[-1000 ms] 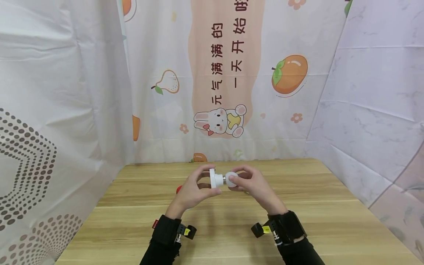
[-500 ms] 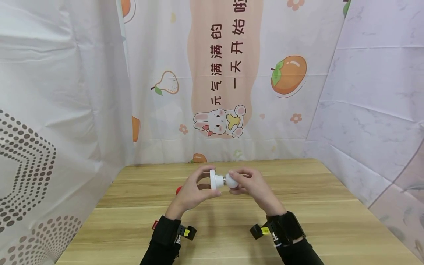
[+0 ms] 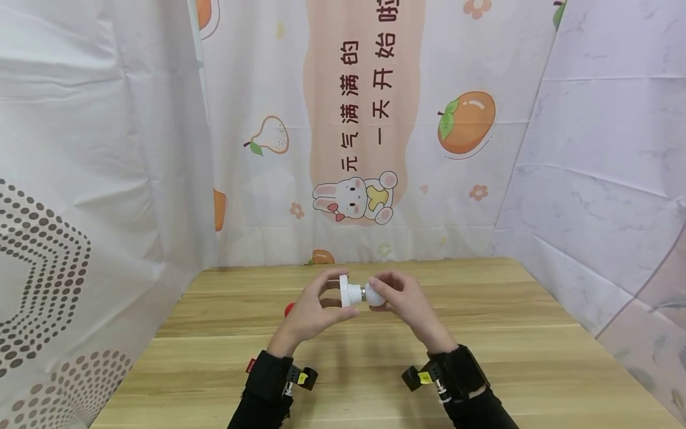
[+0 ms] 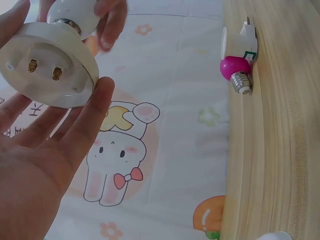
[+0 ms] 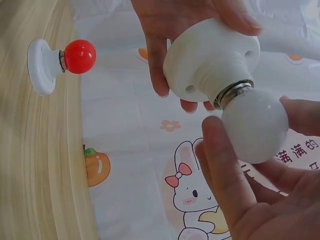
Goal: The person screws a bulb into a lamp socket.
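Midair above the table (image 3: 482, 333), left grip (image 3: 311, 310) round socket (image 3: 349, 291), right grip (image 3: 404, 301) pinching white bulb (image 3: 375, 292).

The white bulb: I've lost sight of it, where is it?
In the head view the white bulb sits mid-table, above the wood, in the right hand, screwed into the white socket the left hand holds.

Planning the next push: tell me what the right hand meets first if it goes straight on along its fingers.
The right hand already grips the white bulb; straight on lies the white socket it joins.
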Demonstrator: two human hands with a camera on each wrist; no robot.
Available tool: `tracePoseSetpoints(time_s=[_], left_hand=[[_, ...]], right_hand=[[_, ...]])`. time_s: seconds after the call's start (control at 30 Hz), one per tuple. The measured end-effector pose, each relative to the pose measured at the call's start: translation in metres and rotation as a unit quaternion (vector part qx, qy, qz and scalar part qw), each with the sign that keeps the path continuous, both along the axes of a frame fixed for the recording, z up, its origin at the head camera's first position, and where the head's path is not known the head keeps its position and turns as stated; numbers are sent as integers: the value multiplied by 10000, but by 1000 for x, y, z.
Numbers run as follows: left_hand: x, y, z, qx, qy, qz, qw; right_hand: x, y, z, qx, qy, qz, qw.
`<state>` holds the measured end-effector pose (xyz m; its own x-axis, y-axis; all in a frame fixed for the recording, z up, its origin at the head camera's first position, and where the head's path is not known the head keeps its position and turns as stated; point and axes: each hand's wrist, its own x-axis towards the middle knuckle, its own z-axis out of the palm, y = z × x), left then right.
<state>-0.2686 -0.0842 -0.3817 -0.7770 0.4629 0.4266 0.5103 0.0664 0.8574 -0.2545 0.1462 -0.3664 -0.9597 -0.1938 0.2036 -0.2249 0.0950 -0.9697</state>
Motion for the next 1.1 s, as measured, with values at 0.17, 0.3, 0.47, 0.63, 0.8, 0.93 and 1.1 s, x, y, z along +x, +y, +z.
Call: tracePoseSetpoints(time_s=[0.17,0.3,0.47,0.63,0.8,0.93,1.1], left_hand=[[1,-1,0,76,-76,-15,9999],[2,-4,1,150,-144,-61,9998],[1,-8,3,166,-190,-61,9997],[0,-8,3,148,-201,-58,9997],[1,-8,4,126,-167,-66,9998],[0,-8,3,132,-185,-94,9997],[-1,-8,3,147,-160,-107,9997]], right_hand=[[0,-1,-1,5,388,54,9992],[-1,5,-2,183,730,495,9959],[0,15,0,734,1093,903,9872],[-1,17,0,858,1384,1069,9808],[-1,16,-1,884,1511,982,9797],[0,17,-1,916,1491,871,9807],[0,17,0,931,1357,820,9829]])
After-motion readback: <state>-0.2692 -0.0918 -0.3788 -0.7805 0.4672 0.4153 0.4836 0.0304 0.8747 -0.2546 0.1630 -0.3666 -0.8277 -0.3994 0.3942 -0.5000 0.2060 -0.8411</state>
